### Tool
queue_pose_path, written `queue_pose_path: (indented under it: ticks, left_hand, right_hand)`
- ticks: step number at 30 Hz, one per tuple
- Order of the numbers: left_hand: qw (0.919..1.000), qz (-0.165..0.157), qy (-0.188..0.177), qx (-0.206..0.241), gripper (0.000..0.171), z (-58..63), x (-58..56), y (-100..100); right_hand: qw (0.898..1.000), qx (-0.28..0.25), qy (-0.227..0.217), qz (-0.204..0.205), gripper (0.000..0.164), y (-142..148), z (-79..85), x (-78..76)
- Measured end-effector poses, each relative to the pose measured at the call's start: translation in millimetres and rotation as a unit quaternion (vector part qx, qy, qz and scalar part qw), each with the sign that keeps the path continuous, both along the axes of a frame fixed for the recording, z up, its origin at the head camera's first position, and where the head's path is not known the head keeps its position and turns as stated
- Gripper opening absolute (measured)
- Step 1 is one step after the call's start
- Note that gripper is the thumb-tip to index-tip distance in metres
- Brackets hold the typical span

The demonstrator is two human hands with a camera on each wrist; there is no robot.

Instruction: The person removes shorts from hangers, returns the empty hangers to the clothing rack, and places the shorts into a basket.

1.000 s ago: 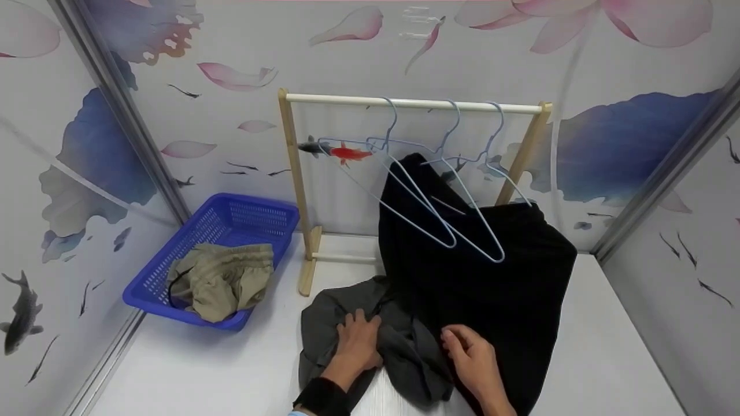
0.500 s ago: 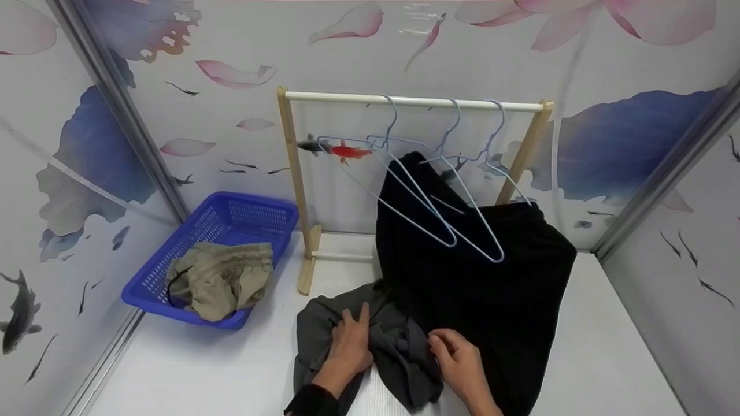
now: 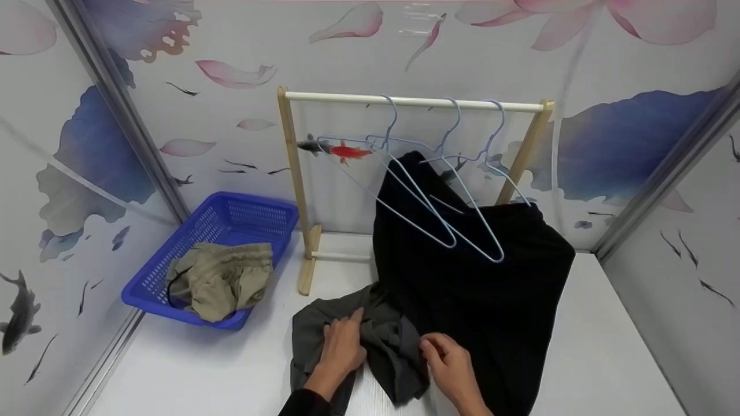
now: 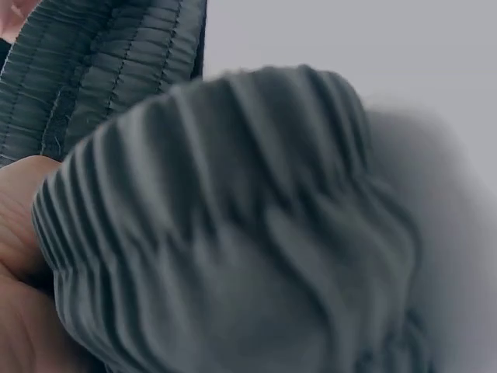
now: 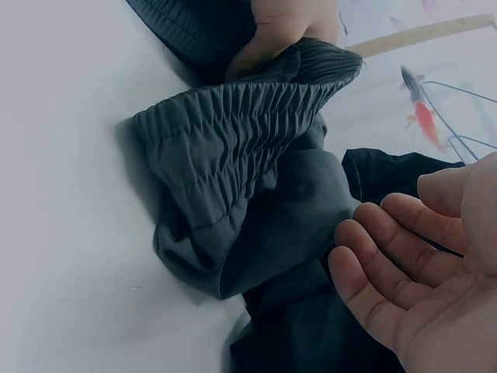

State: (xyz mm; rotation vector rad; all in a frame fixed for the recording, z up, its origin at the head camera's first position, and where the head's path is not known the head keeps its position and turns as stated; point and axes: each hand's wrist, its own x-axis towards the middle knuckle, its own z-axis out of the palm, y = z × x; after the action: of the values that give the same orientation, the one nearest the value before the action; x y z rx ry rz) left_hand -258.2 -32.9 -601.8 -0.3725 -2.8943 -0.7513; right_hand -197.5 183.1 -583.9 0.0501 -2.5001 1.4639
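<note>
From the head view, I can see the person's two hands working over a dark grey garment [image 3: 386, 344] that lies crumpled at the near part of the white bench [image 3: 185, 370]. The left hand [image 3: 342, 345] rests on it with a loose grip, fingers laid fairly straight along the cloth. The right hand [image 3: 454, 368] is at the garment's right edge, its fingers loosely bent. Just beside, a black garment [image 3: 480, 300] hangs from the rack and spreads down onto the bench. Three pale-blue hangers [image 3: 459, 118] are hooked over the rack's white rail [image 3: 341, 99]. Off to the left stands a blue basket [image 3: 144, 305], holding a bunched khaki garment [image 3: 228, 277].

From the left wrist, the grey cloth fills most of the view, puckered along a gathered band [image 4: 225, 140]. Part of the left hand shows at the left edge, up against the folds; its fingertips are hidden there.

From the right wrist, the right hand's grip is half open, palm showing, fingers softly cupped and holding nothing; whether the fingertips touch the grey cloth I can't tell. The left hand is at the top, its thumb against the gathered band.
</note>
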Motion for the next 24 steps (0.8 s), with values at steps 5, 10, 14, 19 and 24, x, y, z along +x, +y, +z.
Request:
queue_pose_path:
  ticks: [5,10,14,19,24]
  left_hand:
    - [0.9993,0.0,0.025,0.029,0.066,6.7,2.2,-7]
    - [0.9974,-0.001,0.049,0.053,0.068,19.2,5.4,-13]
    - [0.9953,-0.003,0.071,0.066,0.068,29.4,6.4,-20]
    - [0.9936,-0.002,0.078,0.082,0.068,46.7,7.4,-27]
    - [0.9901,-0.002,0.092,0.106,0.065,65.6,8.0,-34]
  right_hand:
    - [1.0,-0.015,-0.025,0.002,0.015,-1,0.9,0.7]
    - [0.999,-0.019,-0.032,0.005,0.016,-2,0.6,1.1]
    - [0.999,-0.009,-0.031,0.001,0.014,-3,-0.9,0.2]
    - [1.0,0.007,-0.027,-0.007,0.012,-3,-2.5,-0.8]
    - [0.999,0.013,-0.036,0.001,0.013,-2,-3.5,-0.6]
